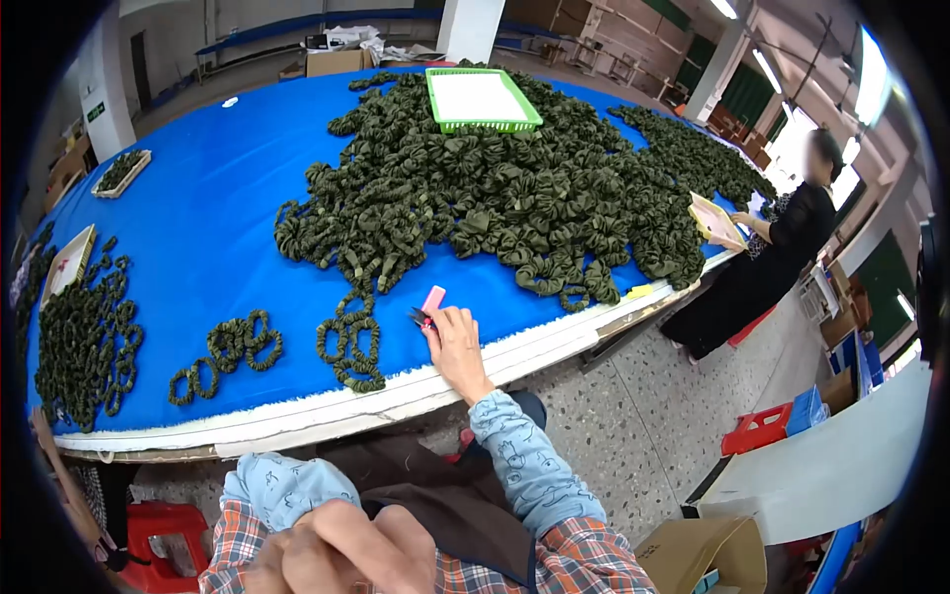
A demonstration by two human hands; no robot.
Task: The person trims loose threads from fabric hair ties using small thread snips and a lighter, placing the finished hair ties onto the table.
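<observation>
My right hand (pixel 457 348) rests at the front edge of the blue table, its fingers closed around small thread snips (pixel 421 318) with dark blades and reddish handles. A pink block (pixel 433 299) lies just beyond the fingertips. Left of that hand lie several dark green scrunchies (pixel 351 342), trailing from the big pile. My left hand (pixel 346 549) is raised close to the camera, large and blurred. Its fingers are curled together, and anything inside them is hidden.
A huge scrunchie pile (pixel 534 188) carries a green-rimmed tray (pixel 485 127). More scrunchies (pixel 89 342) lie at left beside a shallow tray (pixel 67 265). A co-worker in black (pixel 792 233) stands at the right with a tray (pixel 717 222). A cardboard box (pixel 708 549) is below right.
</observation>
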